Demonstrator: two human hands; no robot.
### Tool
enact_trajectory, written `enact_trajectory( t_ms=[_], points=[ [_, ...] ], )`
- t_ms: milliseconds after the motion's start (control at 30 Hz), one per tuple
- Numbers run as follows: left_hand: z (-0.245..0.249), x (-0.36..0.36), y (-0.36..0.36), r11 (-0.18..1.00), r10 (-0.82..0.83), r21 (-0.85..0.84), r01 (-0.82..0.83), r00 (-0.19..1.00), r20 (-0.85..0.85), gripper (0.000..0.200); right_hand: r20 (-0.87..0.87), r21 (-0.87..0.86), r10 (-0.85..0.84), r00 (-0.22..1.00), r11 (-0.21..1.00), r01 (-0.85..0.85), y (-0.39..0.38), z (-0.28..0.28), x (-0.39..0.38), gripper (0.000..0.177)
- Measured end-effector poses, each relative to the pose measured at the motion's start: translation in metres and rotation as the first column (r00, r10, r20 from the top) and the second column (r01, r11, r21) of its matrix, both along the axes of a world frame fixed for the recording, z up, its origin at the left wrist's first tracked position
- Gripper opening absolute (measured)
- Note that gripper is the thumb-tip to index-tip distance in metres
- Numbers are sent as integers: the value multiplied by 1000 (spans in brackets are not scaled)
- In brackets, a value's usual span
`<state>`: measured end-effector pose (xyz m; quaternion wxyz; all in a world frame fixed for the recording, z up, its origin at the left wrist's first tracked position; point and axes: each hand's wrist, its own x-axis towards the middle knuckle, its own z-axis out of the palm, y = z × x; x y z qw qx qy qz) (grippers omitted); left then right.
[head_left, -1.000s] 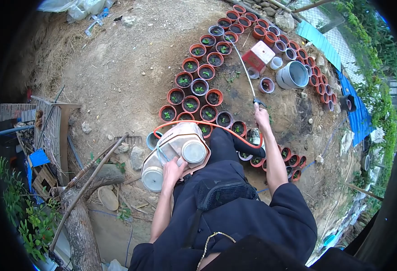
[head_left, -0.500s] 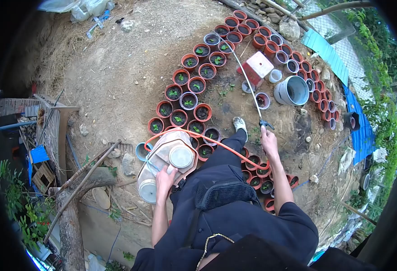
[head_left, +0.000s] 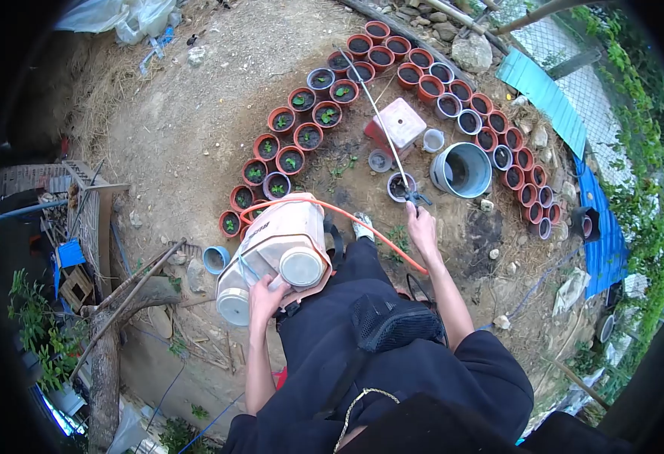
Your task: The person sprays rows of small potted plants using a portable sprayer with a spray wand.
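Observation:
A pale backpack sprayer tank (head_left: 270, 240) with round white caps hangs at my left hip. My left hand (head_left: 264, 298) is closed on its pale handle beside the larger cap, and part of the grip is hidden by the fingers. In my right hand (head_left: 421, 231) is the black-handled end of a long thin spray wand (head_left: 383, 125), gripped in front of my body. The wand slants up and away, its tip over the far potted plants (head_left: 327, 115). An orange hose (head_left: 362, 227) arcs from the tank across my leg toward my right side.
A second band of terracotta pots (head_left: 513, 178) curves along the right. Between the bands stand a red and white stool (head_left: 401, 123), a large grey bucket (head_left: 461, 169) and small cups. Left are a light blue pot (head_left: 215, 259), a rake and a tree trunk (head_left: 105, 378).
I have moved forward along the left row of pots, and the wand tip now reaches pots farther up it. The tank is tilted differently. Both hands keep their holds.

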<state>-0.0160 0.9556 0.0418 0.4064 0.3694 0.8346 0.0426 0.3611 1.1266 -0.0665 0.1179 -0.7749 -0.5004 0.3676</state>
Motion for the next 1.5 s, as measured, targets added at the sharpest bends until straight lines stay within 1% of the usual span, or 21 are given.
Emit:
enact_trajectory(
  t_ms=[67,167,200,267,333,367,433,467,567,800,867,1000,1067,1133,1233,1300,1367,1400,1433,1467,1500],
  points=[
    [0,13,6,999,-18,46,19,1000,-19,42,50,-10,22,999,1000,-22,9,-3,14,60],
    [13,37,26,976,-206,57,208,977,-46,39,41,-9,56,998,998,-56,15,-20,33,62],
    [13,45,31,977,-201,60,204,978,-46,39,24,-8,59,998,998,-59,18,-25,39,63],
    [18,61,42,906,-369,145,398,910,-188,35,1,-5,48,999,999,-48,18,-33,46,63],
    [27,70,56,908,-368,143,395,912,-182,33,1,-8,39,999,999,-39,19,-45,52,63],
    [27,72,59,899,-385,143,413,903,-188,33,58,118,78,995,989,-85,16,-51,54,65],
    [29,75,65,880,-426,141,453,886,-185,34,15,85,62,998,994,-63,15,-63,62,65],
    [30,76,67,879,-429,142,456,884,-185,34,-27,48,37,999,998,-36,14,-64,65,66],
    [29,79,70,890,-389,167,424,898,-204,35,-38,28,36,999,999,-35,10,-65,70,67],
    [33,90,69,889,-351,226,399,909,-225,34,-43,61,31,999,998,-28,11,-58,69,66],
    [32,92,71,878,-355,250,409,905,-236,34,-92,-5,7,996,1000,-7,17,-51,69,66],
    [23,90,72,879,-344,250,406,903,-258,35,-98,-10,3,995,1000,-4,24,-50,67,66],
    [14,84,74,886,-354,230,402,908,-222,36,-57,12,5,998,1000,-4,23,-56,67,66],
    [3,81,74,894,-346,225,388,916,-205,37,-65,33,13,998,999,-11,22,-67,68,66],
    [-6,81,75,912,-328,204,356,931,-159,39,-75,44,14,997,999,-10,16,-59,70,66],
    [-11,82,76,923,-313,191,333,941,-130,40,-75,37,12,997,999,-9,14,-33,67,65],
    [-17,83,73,940,-273,189,286,958,-92,41,-147,-144,-88,985,987,67,12,-10,64,67],
    [-21,82,72,941,-270,187,282,959,-89,41,-144,-146,-85,986,987,64,10,-20,67,67],
    [-26,82,70,949,-248,184,257,966,-74,41,-137,-101,-63,989,994,50,8,-35,71,67],
    [-26,83,69,956,-225,180,232,973,-58,41,-128,-58,-41,991,998,34,7,-34,71,67],
    [-25,85,67,958,-221,177,227,974,-54,41,-125,-62,-37,991,998,29,6,-32,71,67]
  ],
)
